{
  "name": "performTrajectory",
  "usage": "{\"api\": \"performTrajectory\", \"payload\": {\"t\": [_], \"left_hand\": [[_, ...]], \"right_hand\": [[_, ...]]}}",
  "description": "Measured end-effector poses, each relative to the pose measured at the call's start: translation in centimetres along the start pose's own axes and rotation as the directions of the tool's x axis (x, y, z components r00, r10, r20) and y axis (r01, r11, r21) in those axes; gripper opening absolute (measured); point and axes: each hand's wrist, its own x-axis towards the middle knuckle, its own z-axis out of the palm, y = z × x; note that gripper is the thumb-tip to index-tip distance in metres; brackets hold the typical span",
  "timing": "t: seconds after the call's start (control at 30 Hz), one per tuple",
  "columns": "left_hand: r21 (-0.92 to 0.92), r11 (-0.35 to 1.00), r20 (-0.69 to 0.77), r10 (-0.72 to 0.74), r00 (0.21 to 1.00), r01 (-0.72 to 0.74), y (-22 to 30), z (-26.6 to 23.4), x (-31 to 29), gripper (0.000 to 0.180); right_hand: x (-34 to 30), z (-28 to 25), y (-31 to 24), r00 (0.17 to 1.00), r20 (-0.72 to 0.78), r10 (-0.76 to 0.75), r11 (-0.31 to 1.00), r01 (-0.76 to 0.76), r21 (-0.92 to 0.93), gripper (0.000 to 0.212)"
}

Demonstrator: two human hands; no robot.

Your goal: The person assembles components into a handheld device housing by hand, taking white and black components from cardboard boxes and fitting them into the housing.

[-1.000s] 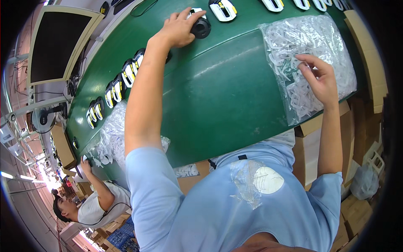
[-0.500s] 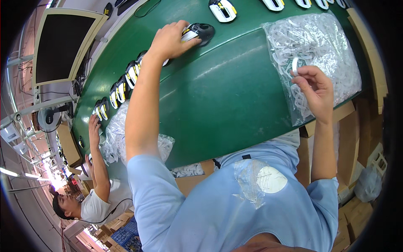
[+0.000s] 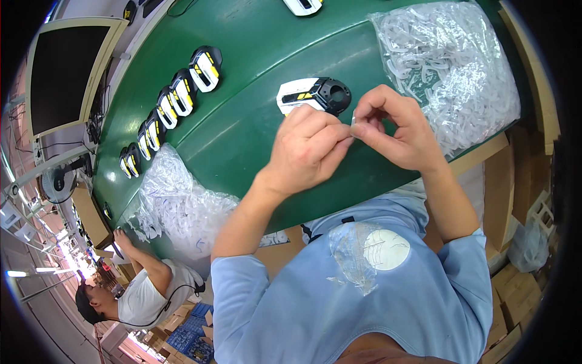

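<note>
Nearest: blue shirt (image 3: 285, 315), round white patch (image 3: 387, 250) on the chest. Both hands meet over the table (image 3: 254, 130), a bit in from its near edge. Right hand (image 3: 394, 130) pinches a small white piece (image 3: 353, 121) between thumb and finger, other fingers curled. Left hand (image 3: 306, 145) has its fingertips bunched against the same spot; can't tell if it grips the piece too. Hands together in front of the chest, probably for fine control of something tiny.

Just beyond the hands, a black, white and yellow mouse-shaped shell (image 3: 333, 94) lies on the table, well in from the near edge, likely parked for easy reach. Left hand overlaps its near side; contact unclear.

Clear bag of white parts (image 3: 454, 67) fills the table's right end, seemingly put there to suit the right hand. Second plastic bag (image 3: 182, 200) sits at the near edge toward the left end. Beyond it, a row of similar shells (image 3: 182, 92) runs toward the left end, lined up probably for order. Another shell (image 3: 303, 5) near the far edge, cropped.

Co-worker's hand (image 3: 121, 238) at the left end; dark monitor (image 3: 70, 76) past the far edge.

Writing: blue pen marks on the second bag; shell markings too small to read. No brand legible.
</note>
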Motion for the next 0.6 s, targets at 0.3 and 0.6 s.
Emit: {"api": "performTrajectory", "payload": {"t": [0.3, 0.6], "left_hand": [[-0.507, 0.759, -0.025, -0.487, 0.873, 0.409, 1.4, 1.9, -1.7, 0.012], [-0.788, 0.191, 0.305, -0.705, 0.64, 0.585, 3.3, 1.2, -1.6, 0.019]], "right_hand": [[-0.3, 2.9, 1.9, 0.929, -0.205, -0.309, 0.945, 0.276, -0.174, 0.016], [0.1, -0.2, 1.7, 0.908, 0.102, -0.407, 0.868, 0.419, -0.266, 0.022]]}}
